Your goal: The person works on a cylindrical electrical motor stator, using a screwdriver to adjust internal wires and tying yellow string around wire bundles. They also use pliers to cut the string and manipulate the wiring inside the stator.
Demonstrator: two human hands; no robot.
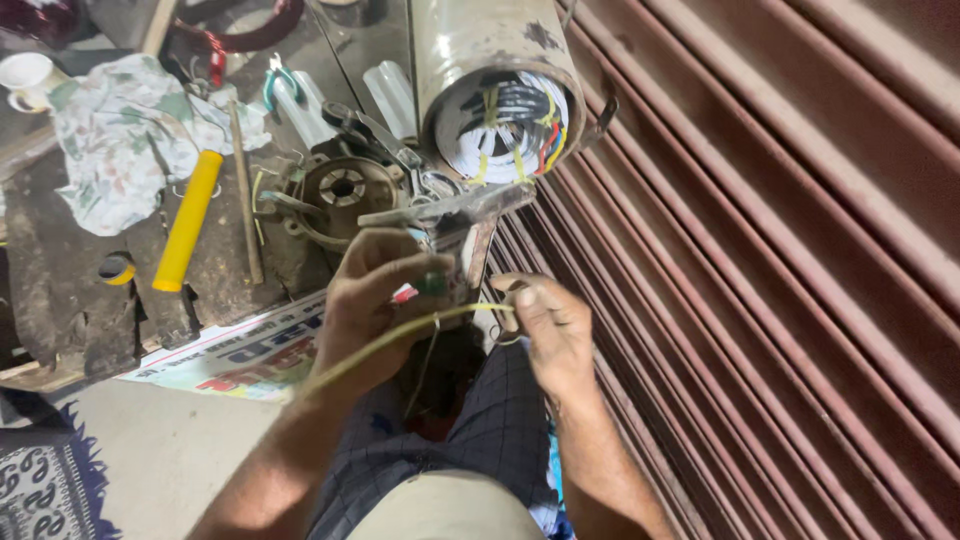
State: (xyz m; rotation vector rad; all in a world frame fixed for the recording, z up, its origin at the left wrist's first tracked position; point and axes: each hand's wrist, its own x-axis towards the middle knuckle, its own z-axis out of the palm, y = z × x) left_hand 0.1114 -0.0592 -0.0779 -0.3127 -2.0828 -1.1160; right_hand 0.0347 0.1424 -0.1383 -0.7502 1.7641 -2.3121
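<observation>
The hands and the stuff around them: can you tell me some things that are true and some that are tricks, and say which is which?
1. Both hands hold a thin yellowish tube between them. True: the left hand and right hand each grip the tube.
2. The big metal cylinder has coloured wires inside its open end. True.
3. The tool handle on the bench is blue. False: it is yellow.
4. The white cup is in the right hand. False: it sits at the far left edge, away from both hands.
5. A patterned cloth lies on the bench. True.
</observation>
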